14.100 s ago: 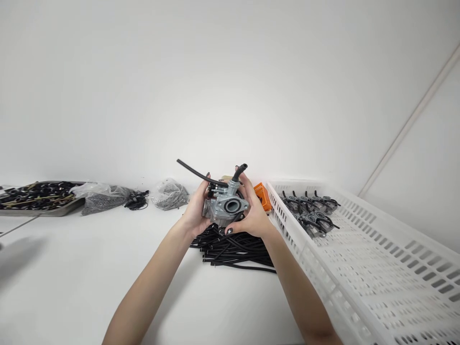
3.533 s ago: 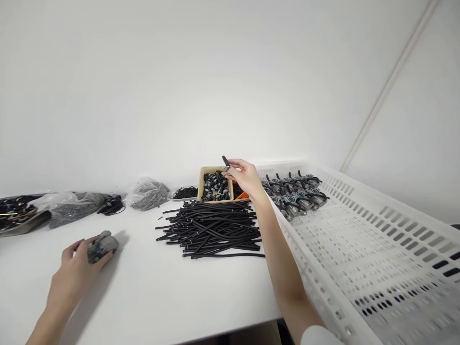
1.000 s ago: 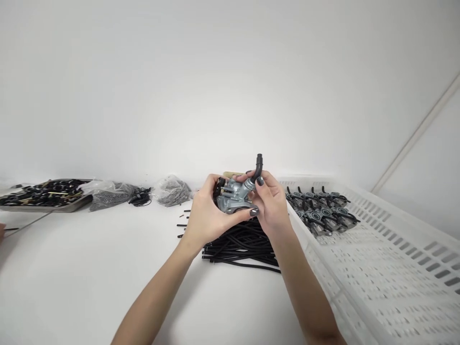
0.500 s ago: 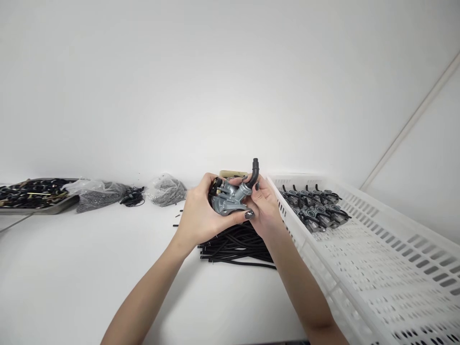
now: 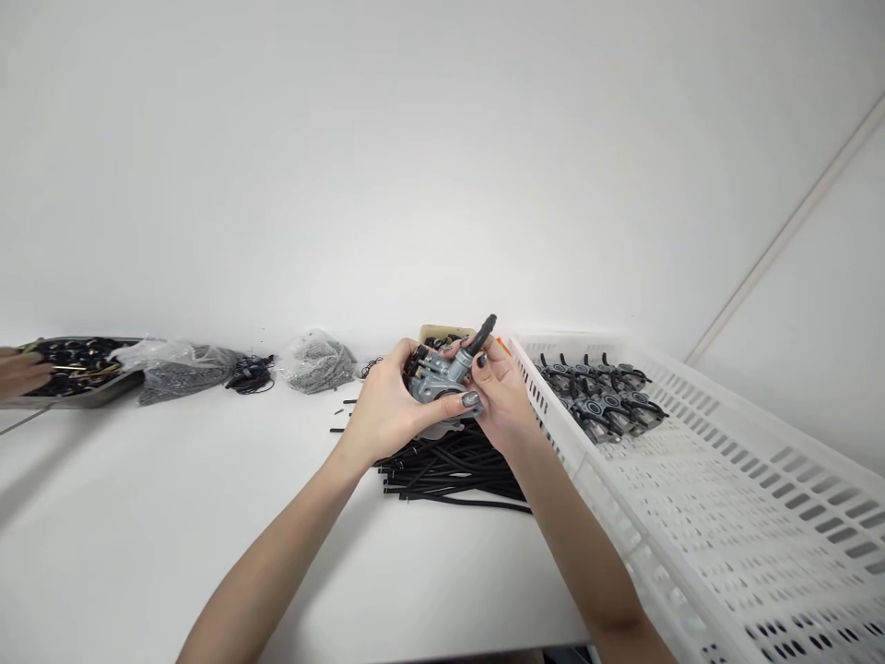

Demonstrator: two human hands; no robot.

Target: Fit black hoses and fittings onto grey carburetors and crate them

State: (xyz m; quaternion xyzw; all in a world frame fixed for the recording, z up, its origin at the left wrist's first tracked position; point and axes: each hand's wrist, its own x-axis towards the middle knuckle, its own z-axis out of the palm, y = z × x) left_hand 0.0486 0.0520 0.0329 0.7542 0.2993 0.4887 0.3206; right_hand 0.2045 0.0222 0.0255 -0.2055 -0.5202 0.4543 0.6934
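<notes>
A grey metal carburetor [image 5: 439,371] is held up over the table between both hands. My left hand [image 5: 387,406] is closed round its left side, the thumb lying across the front flange. On the other side my right hand [image 5: 503,392] grips the body, fingers and thumb close to the base of a black rubber elbow cap [image 5: 482,334]. This cap sits on the carburetor's upper right neck and tilts up to the right. Beneath the hands lies a pile of black hoses [image 5: 449,475], partly hidden by them.
A white slotted crate [image 5: 698,516] with several carburetors [image 5: 601,397] stands at right. Behind my hands is a yellowish box [image 5: 442,330]. Leftward lie bags of small parts [image 5: 318,361] and a metal tray [image 5: 117,391], where another person's hand [image 5: 24,372] reaches in.
The carburetor has turned in my hands, so the elbow cap leans further right and its flange faces me more. Another person's hand has appeared at the left tray.
</notes>
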